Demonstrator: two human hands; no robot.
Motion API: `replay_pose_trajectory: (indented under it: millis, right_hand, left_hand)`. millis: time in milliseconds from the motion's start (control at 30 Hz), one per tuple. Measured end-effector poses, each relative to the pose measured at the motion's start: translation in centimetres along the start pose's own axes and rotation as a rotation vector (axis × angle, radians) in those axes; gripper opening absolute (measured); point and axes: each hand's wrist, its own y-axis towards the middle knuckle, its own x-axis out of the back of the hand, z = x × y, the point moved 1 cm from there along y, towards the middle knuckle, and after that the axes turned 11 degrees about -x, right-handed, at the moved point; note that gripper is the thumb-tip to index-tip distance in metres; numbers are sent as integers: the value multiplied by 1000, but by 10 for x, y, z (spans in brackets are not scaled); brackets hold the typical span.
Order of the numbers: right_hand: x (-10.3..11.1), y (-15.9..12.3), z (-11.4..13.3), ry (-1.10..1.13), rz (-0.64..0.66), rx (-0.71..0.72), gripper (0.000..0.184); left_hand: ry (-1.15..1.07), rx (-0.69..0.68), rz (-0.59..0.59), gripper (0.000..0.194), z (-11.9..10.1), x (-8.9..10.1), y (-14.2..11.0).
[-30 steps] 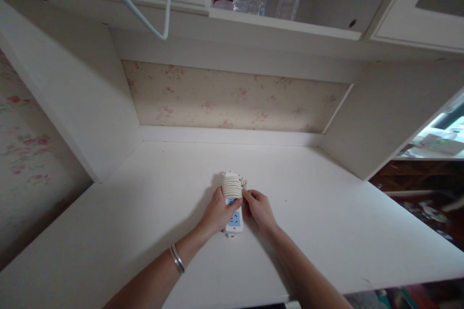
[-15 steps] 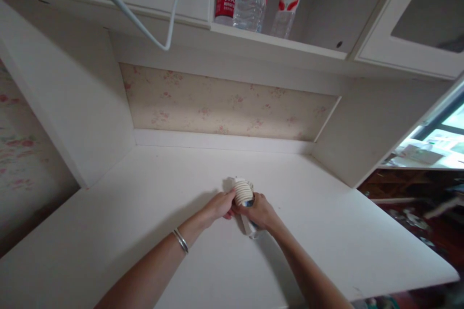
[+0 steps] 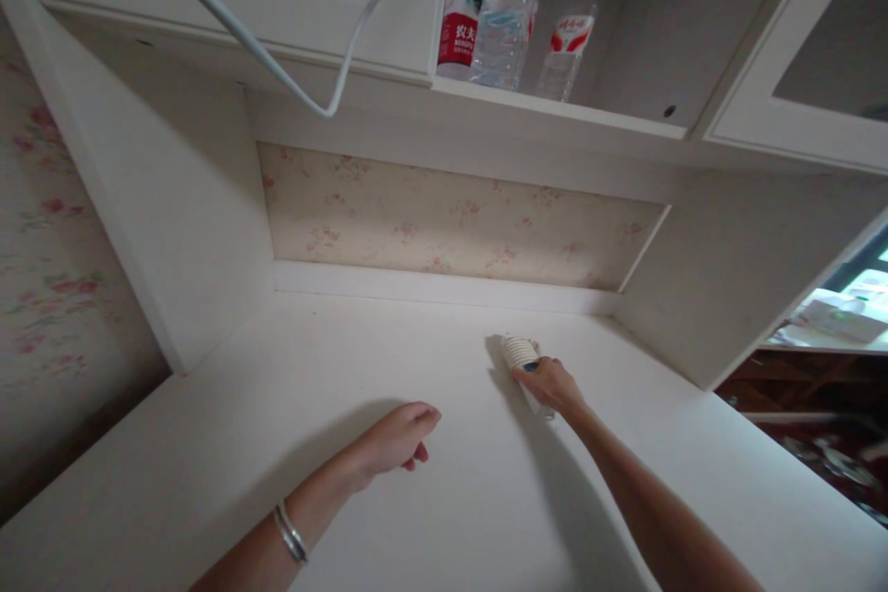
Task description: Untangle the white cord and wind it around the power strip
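Note:
On the white desktop (image 3: 444,499) lies what looks like a white power strip (image 3: 522,351), its far part wrapped in neat turns of off-white cord. A small dark-blue patch shows beside the turns. My right hand (image 3: 555,384) grips it from above, fingers closed around its middle, and its near end sticks out below the hand. To the left, apart from the strip, my left hand (image 3: 404,435) hovers over the desktop with nothing in it. Its fingers are loosely bent and apart, partly hidden by the back of the hand. A silver bangle (image 3: 289,532) circles the left wrist.
Overhead, a cupboard shelf (image 3: 555,111) holds plastic bottles (image 3: 500,28) with red labels. A pale bent rod (image 3: 277,74) hangs down at upper left. White side panels (image 3: 166,203) flank the desktop, and flowered wallpaper (image 3: 444,222) covers the back.
Both hands were together on the strip. My left hand has let go and drawn back left. My right hand has carried the strip to the right; the view has shifted slightly too.

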Motion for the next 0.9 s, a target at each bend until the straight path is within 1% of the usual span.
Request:
replay_pose_trajectory:
  millis: [67,133,200,333,400,467,567,633,767,900]
  right_hand:
    - [5,21,-8,-1,6,-26,69]
    - [11,38,-14,-1,16,-35,69]
    - [16,50,-19,-2,32,-23,62]
    - [18,65,-27,-11,73,19,43]
    - [14,68,-31,-16,91,16,41]
    - [10,70,-35,-19,103,-4,49]
    - [4,72,-41,-17,111,-38,68]
    - [2,72,-43,-13,109,-39,76]
    - [0,73,-45,-10,85,-12,76]
    - [3,71,-49,-10,60,-1,79]
  left_hand:
    - [-39,9,-4,41,6,8,-10]
    - [-58,15,-12,37,10,12,-14]
    - [-66,20,-23,35,14,12,-14]
    - [-49,19,-38,34,18,8,-10]
    - [-13,1,-43,33,19,6,-9]
    - [28,-28,-39,32,21,4,-9]
    - [93,-56,-30,31,24,2,-10]
    - [120,-64,-33,33,27,2,-10]
    - [137,-77,-40,34,30,2,-9]
    - [137,-77,-37,35,29,3,-9]
